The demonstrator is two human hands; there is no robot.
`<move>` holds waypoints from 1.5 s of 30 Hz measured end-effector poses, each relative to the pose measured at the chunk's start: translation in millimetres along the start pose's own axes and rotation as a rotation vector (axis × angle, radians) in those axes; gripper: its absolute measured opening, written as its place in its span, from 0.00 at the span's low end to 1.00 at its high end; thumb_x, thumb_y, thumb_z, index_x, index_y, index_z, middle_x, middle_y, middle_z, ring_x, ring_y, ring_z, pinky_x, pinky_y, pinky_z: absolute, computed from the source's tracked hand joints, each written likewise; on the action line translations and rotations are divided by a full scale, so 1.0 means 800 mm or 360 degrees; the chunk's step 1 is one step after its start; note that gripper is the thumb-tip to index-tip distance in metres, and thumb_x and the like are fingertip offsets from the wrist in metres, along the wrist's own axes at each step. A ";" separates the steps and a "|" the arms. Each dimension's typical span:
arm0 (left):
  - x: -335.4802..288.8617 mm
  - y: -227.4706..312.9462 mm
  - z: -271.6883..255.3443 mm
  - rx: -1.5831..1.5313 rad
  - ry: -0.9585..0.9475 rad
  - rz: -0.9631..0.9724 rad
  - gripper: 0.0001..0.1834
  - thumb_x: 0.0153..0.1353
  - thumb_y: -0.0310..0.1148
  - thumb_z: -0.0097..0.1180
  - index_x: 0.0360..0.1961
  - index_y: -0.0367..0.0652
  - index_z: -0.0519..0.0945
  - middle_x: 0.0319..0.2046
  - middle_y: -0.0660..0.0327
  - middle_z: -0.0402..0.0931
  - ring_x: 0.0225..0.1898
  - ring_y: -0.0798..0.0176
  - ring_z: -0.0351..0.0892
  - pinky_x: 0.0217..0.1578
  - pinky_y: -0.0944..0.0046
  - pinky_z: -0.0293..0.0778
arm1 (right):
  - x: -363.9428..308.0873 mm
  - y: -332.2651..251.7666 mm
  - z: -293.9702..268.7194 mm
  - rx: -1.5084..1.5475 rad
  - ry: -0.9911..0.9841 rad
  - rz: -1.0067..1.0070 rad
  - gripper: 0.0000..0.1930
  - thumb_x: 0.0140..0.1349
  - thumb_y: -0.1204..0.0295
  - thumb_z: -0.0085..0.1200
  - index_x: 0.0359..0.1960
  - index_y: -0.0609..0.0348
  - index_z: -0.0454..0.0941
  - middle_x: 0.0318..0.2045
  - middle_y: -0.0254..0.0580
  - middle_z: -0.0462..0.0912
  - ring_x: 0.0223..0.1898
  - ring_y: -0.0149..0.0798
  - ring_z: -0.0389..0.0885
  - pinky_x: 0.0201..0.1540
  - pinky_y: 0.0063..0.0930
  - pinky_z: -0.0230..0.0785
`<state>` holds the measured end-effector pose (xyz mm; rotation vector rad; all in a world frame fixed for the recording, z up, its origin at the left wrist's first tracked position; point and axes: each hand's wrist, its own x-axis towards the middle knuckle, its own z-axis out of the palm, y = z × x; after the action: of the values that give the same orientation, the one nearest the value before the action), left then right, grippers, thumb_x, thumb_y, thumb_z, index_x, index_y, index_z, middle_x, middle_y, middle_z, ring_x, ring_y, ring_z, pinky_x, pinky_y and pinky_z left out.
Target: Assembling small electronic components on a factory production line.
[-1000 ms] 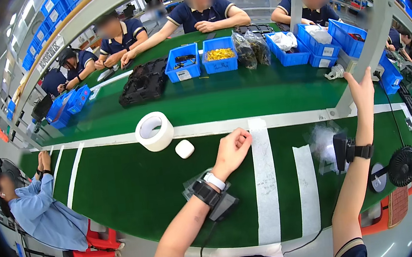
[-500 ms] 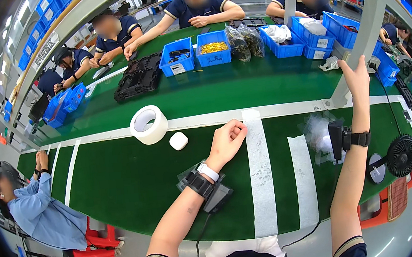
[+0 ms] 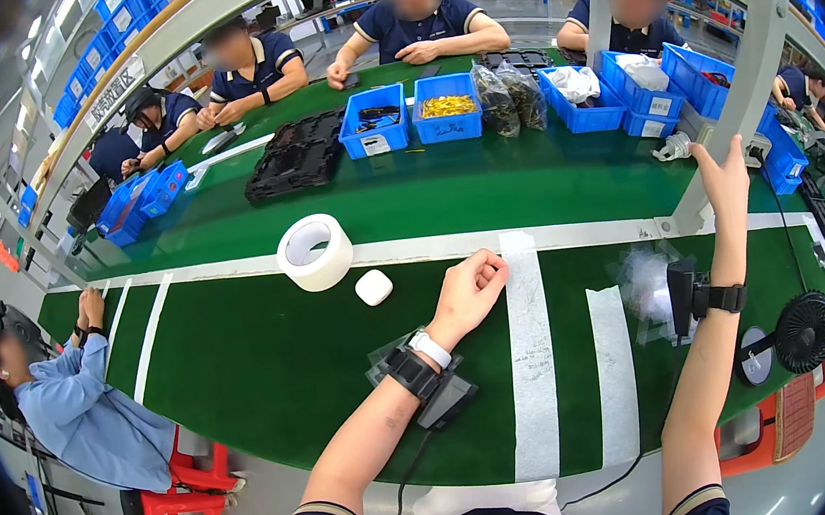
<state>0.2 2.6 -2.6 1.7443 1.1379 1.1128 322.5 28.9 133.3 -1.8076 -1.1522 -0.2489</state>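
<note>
My left hand (image 3: pixel 470 298) rests on the green table with its fingers curled in, beside a long pale tape strip (image 3: pixel 532 366). No object shows in it. On that wrist are a white band and a black strap with a dark device (image 3: pixel 448 402). Stretched forward, my right hand (image 3: pixel 723 180) is up against the grey metal post (image 3: pixel 736 63). Its thumb and forefinger are spread; the other fingers are hidden. A white plug-like piece (image 3: pixel 672 148) lies left of the post, and a socket (image 3: pixel 756 149) is to its right. A second black device (image 3: pixel 683 299) is strapped to my right forearm.
A white tape roll (image 3: pixel 317 253) and a small white rounded case (image 3: pixel 373 287) lie left of my left hand. A black fan (image 3: pixel 804 331) stands at right. Farther back are blue bins (image 3: pixel 375 141), a black tray (image 3: pixel 295 156) and several seated people.
The whole view has shifted slightly, with things now lower and mostly farther right. A person across the table has drawn back an outstretched arm. My hands keep nearly the same poses.
</note>
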 end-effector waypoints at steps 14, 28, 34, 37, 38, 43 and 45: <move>-0.001 0.006 0.001 -0.0070 0.0034 0.0015 0.05 0.54 0.28 0.53 0.28 0.37 0.73 0.16 0.68 0.68 0.17 0.78 0.63 0.20 0.76 0.62 | 0.006 0.011 0.007 -0.0034 0.0033 -0.0025 0.43 0.46 0.55 0.56 0.57 0.75 0.53 0.46 0.68 0.69 0.51 0.56 0.68 0.53 0.35 0.59; -0.001 0.003 0.002 -0.0035 0.0035 0.0024 0.05 0.54 0.27 0.53 0.29 0.36 0.74 0.16 0.70 0.67 0.17 0.80 0.62 0.19 0.77 0.62 | 0.006 0.017 0.010 -0.0066 0.0041 -0.0025 0.42 0.46 0.56 0.56 0.57 0.74 0.53 0.46 0.68 0.69 0.50 0.58 0.68 0.52 0.36 0.60; -0.002 0.009 0.000 -0.0033 0.0032 0.0049 0.05 0.54 0.27 0.53 0.29 0.37 0.74 0.15 0.70 0.67 0.17 0.80 0.62 0.19 0.77 0.61 | 0.001 0.010 0.005 -0.0048 0.0032 -0.0045 0.42 0.47 0.56 0.56 0.57 0.75 0.54 0.45 0.68 0.70 0.50 0.57 0.69 0.52 0.35 0.60; -0.002 0.009 0.002 0.0032 0.0019 0.0027 0.05 0.54 0.27 0.53 0.29 0.37 0.74 0.15 0.70 0.66 0.17 0.80 0.62 0.19 0.77 0.61 | 0.005 0.017 0.010 -0.0089 0.0069 -0.0065 0.41 0.47 0.56 0.56 0.56 0.75 0.54 0.45 0.68 0.70 0.50 0.57 0.69 0.52 0.35 0.60; -0.002 0.008 0.001 0.0023 0.0014 0.0028 0.05 0.54 0.27 0.53 0.29 0.37 0.74 0.15 0.70 0.66 0.17 0.80 0.62 0.19 0.77 0.61 | 0.003 0.018 0.011 -0.0096 0.0074 -0.0070 0.41 0.47 0.57 0.56 0.56 0.75 0.54 0.45 0.68 0.70 0.50 0.57 0.69 0.52 0.36 0.60; -0.002 0.006 0.001 -0.0053 0.0066 0.0038 0.06 0.54 0.29 0.53 0.29 0.37 0.74 0.16 0.70 0.66 0.17 0.79 0.61 0.19 0.76 0.61 | 0.003 0.010 0.007 -0.0053 0.0045 -0.0080 0.41 0.47 0.57 0.55 0.56 0.75 0.54 0.44 0.68 0.71 0.50 0.57 0.70 0.51 0.35 0.61; -0.001 0.006 0.002 0.0023 0.0022 0.0033 0.05 0.54 0.28 0.53 0.29 0.37 0.74 0.16 0.69 0.67 0.17 0.79 0.62 0.19 0.76 0.61 | 0.005 0.012 0.008 -0.0058 0.0066 -0.0103 0.41 0.47 0.57 0.55 0.56 0.75 0.53 0.44 0.68 0.71 0.50 0.56 0.70 0.51 0.35 0.61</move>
<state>2.5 0.3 1.0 1.7658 1.1413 1.1336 330.6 35.4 126.8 -1.7903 -1.1847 -0.3457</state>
